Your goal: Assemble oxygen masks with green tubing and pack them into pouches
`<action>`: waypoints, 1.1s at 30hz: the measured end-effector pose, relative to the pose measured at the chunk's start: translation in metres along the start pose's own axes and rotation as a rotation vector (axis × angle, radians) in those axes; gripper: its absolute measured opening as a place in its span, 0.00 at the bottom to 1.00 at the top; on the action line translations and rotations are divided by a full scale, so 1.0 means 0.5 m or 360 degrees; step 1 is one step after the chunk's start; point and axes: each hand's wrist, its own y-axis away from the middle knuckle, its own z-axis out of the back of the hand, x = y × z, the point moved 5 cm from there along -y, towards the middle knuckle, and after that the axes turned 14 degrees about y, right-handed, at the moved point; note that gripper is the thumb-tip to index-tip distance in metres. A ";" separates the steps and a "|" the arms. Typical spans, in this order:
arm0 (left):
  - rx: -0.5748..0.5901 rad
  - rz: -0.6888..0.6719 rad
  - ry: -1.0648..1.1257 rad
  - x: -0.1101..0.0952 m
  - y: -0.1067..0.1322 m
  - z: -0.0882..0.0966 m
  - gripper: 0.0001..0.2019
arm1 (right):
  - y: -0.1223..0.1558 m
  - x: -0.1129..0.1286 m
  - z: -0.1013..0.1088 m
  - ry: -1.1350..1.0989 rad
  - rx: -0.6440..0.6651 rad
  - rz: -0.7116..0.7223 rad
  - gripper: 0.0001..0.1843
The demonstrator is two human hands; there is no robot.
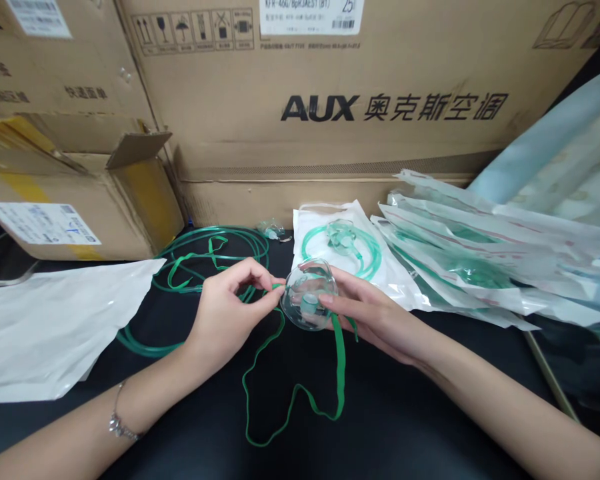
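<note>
A clear oxygen mask (297,303) is held above the dark table between my two hands. My right hand (357,303) grips it from the right, thumb on the front of the shell and fingers behind. My left hand (240,293) pinches the green elastic strap (339,373) at the mask's left edge. The strap hangs in a long loop below and also comes off the mask's right side. Behind my left hand lies coiled green tubing (210,233) with another green band on it. Fingers behind the mask are partly hidden.
A packaged mask (343,233) in a white pouch lies just beyond my hands. Several more pouches (480,253) are stacked at the right. An empty-looking white pouch (55,327) lies at the left, before an open carton (80,193). A large cardboard box (330,153) stands behind.
</note>
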 end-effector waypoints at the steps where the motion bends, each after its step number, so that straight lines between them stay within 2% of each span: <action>1: 0.0008 -0.0018 -0.0036 -0.001 0.001 -0.001 0.08 | 0.000 -0.001 0.001 0.0003 -0.0007 0.0003 0.27; 4: 0.0030 0.0032 -0.0003 -0.001 -0.001 -0.002 0.04 | -0.001 0.001 0.004 0.0017 -0.0031 0.0022 0.27; 8: 0.0027 0.0392 0.0383 0.014 -0.011 0.001 0.09 | 0.001 0.008 0.006 0.0063 -0.0045 0.0052 0.27; 10: 0.0133 0.0585 0.0476 0.023 -0.015 -0.003 0.09 | 0.001 0.009 0.008 0.0081 -0.0041 0.0058 0.28; 12: 0.0273 0.0675 0.0444 0.027 -0.016 -0.008 0.08 | 0.001 0.008 0.008 0.0090 -0.0028 0.0066 0.29; 14: 0.0314 0.0659 0.0370 0.028 -0.016 -0.009 0.06 | 0.001 0.007 0.008 0.0101 -0.0025 0.0074 0.29; 19: 0.0223 0.0524 0.0342 0.024 -0.014 -0.010 0.07 | 0.004 0.004 0.007 0.0164 -0.0041 0.0056 0.27; 24: 0.0302 0.0632 0.0576 0.026 -0.010 -0.020 0.11 | 0.006 0.009 0.003 0.0164 -0.0009 0.0066 0.27; 29: 0.0344 0.0749 0.0791 0.028 -0.014 -0.015 0.11 | 0.007 0.015 -0.001 -0.0157 0.0116 0.0038 0.21; 32: 0.0483 0.0729 0.0803 0.029 -0.016 -0.017 0.03 | 0.008 0.018 -0.005 -0.0345 0.0193 0.0022 0.20; 33: 0.0515 0.0717 0.0769 0.031 -0.016 -0.018 0.04 | 0.008 0.018 -0.005 -0.0366 0.0191 0.0014 0.20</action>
